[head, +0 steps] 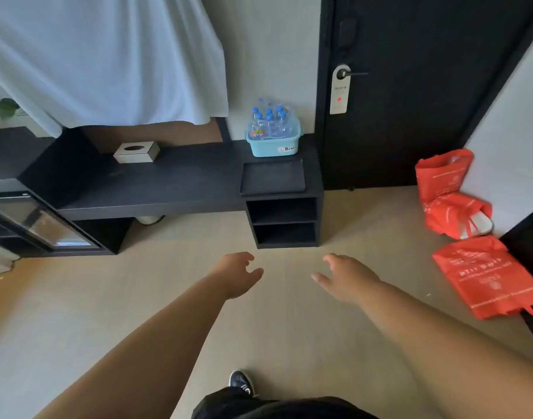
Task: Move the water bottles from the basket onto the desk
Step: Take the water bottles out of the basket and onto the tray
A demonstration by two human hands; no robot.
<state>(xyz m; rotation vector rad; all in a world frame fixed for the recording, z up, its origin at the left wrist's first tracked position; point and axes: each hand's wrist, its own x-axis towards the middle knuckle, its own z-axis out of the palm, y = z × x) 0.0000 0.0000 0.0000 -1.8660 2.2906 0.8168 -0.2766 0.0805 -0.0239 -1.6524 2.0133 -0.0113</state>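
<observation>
Bottles wait ahead

Head view: water bottles (270, 122) stand upright in the basket (273, 146) on the counter (174, 179), well ahead. Left hand (239, 275) and right hand (345, 278) hover open, empty, about equally distant.

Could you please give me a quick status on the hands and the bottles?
Left hand and right hand open, empty. Water bottles in basket on desk. Path clear.
</observation>
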